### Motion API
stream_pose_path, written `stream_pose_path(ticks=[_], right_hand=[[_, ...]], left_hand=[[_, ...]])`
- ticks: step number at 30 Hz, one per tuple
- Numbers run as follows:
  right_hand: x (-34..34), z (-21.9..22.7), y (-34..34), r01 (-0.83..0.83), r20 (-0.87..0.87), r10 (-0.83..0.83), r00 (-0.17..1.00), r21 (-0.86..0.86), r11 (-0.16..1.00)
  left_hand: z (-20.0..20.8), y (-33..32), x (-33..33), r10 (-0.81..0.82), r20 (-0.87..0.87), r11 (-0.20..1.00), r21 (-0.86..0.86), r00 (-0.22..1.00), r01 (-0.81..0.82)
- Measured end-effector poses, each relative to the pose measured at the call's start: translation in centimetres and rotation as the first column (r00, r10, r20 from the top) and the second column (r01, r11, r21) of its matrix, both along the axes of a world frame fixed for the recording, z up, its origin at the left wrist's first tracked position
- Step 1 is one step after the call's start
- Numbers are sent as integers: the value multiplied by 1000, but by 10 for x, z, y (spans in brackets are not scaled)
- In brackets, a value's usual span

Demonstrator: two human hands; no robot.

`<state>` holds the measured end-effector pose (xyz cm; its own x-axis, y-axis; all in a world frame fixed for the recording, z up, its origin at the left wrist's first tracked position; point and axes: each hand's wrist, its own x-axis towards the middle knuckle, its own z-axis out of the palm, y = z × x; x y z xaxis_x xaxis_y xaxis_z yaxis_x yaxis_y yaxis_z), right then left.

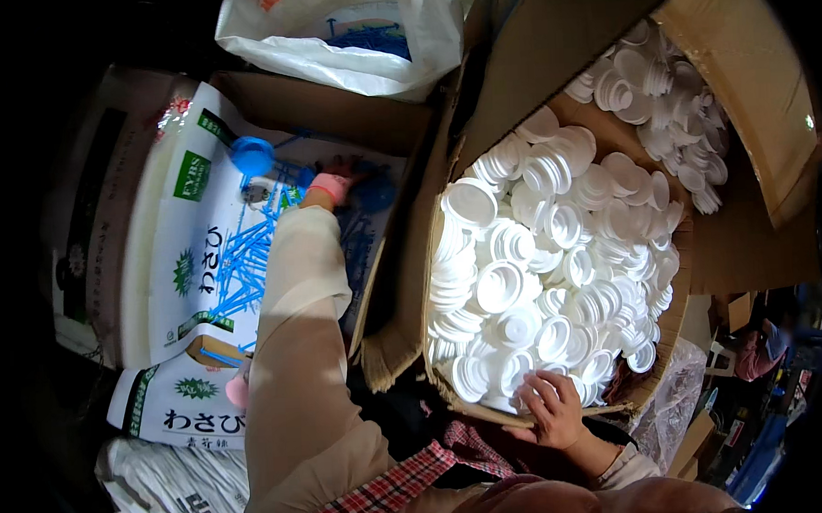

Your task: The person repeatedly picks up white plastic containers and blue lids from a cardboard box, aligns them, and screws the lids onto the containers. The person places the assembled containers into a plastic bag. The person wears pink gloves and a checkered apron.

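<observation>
My left arm reaches into a carton (pixel 331 109) at the left, whose inside lies partly in shadow. Past a pink band at the wrist, my left hand (pixel 342 180) is dim beside a blue round piece (pixel 374 192); its grip is hard to make out. Thin blue plastic sticks (pixel 246 264) lie heaped next to that arm, on white printed sheeting (pixel 168 258). A blue round cap (pixel 252 156) rests above them. At the right, my right hand (pixel 555 411) lies with fingers apart at the near rim of a big cardboard box, touching round white plastic lids (pixel 515 325) heaped inside.
A white woven sack (pixel 347 62) with more blue pieces stands at the far side. Behind a cardboard flap (pixel 594 38), more white lids (pixel 670 108) fill another section. White plastic bags (pixel 169 487) lie at lower left. Clear plastic wrap (pixel 669 396) hangs beside the lid box.
</observation>
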<state>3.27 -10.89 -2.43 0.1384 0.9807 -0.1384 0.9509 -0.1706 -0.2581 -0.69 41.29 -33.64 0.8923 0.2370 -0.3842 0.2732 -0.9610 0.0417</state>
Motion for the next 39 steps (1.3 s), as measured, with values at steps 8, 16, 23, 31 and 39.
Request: stream_pose_path(ticks=[8, 16, 23, 31, 39], right_hand=[[2, -7, 5, -39, 44, 37, 998, 41, 998], [4, -8, 5, -43, 66, 36, 997, 104, 994], [-9, -4, 1, 10, 35, -13, 999, 82, 997], [-1, -7, 5, -19, 29, 18, 999, 51, 999], [2, -11, 3, -24, 33, 23, 999, 26, 999]], left_hand=[[5, 32, -37, 743, 242, 615, -616, 624, -492], [216, -95, -91, 782, 383, 200, -901, 492, 385], [302, -168, -16, 370, 820, 493, -571, 436, 657], [293, -162, -10, 359, 922, 593, -346, 145, 727], [18, -11, -73, 544, 59, 839, -77, 837, -539]])
